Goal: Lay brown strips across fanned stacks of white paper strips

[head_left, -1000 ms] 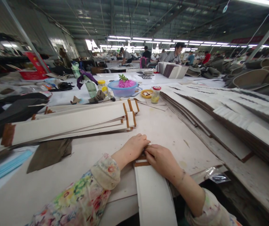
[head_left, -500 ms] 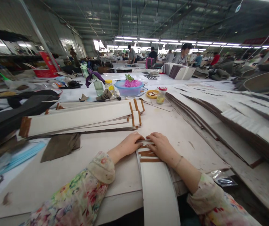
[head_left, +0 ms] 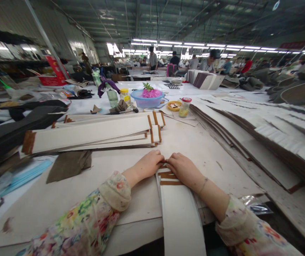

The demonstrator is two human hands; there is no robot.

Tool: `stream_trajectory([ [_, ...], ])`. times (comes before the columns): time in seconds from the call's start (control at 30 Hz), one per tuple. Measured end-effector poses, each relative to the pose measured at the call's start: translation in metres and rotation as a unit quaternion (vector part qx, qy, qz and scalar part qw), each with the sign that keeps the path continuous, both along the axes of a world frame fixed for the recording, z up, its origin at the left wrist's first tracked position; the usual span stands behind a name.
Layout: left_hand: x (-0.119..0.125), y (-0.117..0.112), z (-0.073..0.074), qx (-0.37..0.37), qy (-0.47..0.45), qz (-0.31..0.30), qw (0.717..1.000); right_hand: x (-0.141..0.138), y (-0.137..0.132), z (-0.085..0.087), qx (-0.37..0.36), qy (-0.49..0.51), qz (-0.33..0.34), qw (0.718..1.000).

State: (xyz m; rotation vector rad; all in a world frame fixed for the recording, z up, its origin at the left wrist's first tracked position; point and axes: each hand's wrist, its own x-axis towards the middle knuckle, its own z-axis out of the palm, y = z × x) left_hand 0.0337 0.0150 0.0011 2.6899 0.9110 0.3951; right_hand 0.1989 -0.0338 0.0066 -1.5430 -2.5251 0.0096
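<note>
A stack of long white strips with brown bands [head_left: 179,209] lies in front of me, hanging over the table's near edge. My left hand [head_left: 148,164] and my right hand [head_left: 183,169] meet at the strips' far end, fingers curled down and pressed onto the brown-banded tips. Both forearms wear floral sleeves. What lies under the fingertips is hidden.
A pile of similar strips [head_left: 88,135] lies to the left, a brown cloth [head_left: 68,165] beside it. Long rows of strips [head_left: 261,138] fill the right side. A blue bowl [head_left: 147,99], jars and a yellow dish [head_left: 174,106] stand further back. Other people work at far tables.
My hands have drawn closer together at the strip ends, the fingertips now touching. The view has shifted slightly.
</note>
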Motion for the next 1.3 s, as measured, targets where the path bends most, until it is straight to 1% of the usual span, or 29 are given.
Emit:
stream_trajectory([
  [0.1,-0.003,-0.004,0.001,0.031,0.032,0.004,0.999,-0.003,-0.003,0.004,0.006,-0.027,0.005,1.000],
  [0.23,-0.017,-0.013,-0.002,0.058,0.064,-0.008,0.996,-0.005,-0.007,0.006,0.012,-0.041,0.002,0.999],
  [0.4,-0.033,-0.022,-0.006,0.053,0.043,0.010,0.998,-0.007,-0.010,0.008,0.017,-0.038,-0.008,0.999],
  [0.57,-0.041,-0.013,-0.009,0.011,-0.032,0.036,0.999,-0.003,-0.011,0.004,0.019,0.000,-0.023,1.000],
  [0.67,-0.042,-0.014,-0.005,-0.050,-0.089,0.071,0.992,0.002,-0.009,-0.002,0.021,0.045,-0.044,0.998],
  [0.73,-0.040,-0.022,0.000,-0.102,-0.119,0.105,0.982,0.005,-0.008,-0.006,0.019,0.079,-0.056,0.995],
  [0.8,-0.036,-0.036,0.004,-0.140,-0.125,0.123,0.974,0.007,-0.006,-0.010,0.014,0.113,-0.064,0.991],
  [0.9,-0.027,-0.056,0.006,-0.161,-0.076,0.112,0.978,0.008,-0.002,-0.014,0.002,0.165,-0.070,0.984],
  [1.0,-0.021,-0.068,0.004,-0.165,-0.026,0.103,0.981,0.010,0.003,-0.017,-0.013,0.223,-0.075,0.972],
  [1.1,-0.019,-0.069,0.000,-0.172,-0.010,0.116,0.978,0.013,0.006,-0.018,-0.035,0.296,-0.082,0.951],
  [1.17,-0.019,-0.067,-0.002,-0.177,-0.015,0.129,0.976,0.015,0.006,-0.018,-0.060,0.351,-0.084,0.931],
  [1.3,-0.020,-0.067,-0.002,-0.171,-0.050,0.152,0.972,0.018,-0.001,-0.014,-0.104,0.459,-0.080,0.879],
])
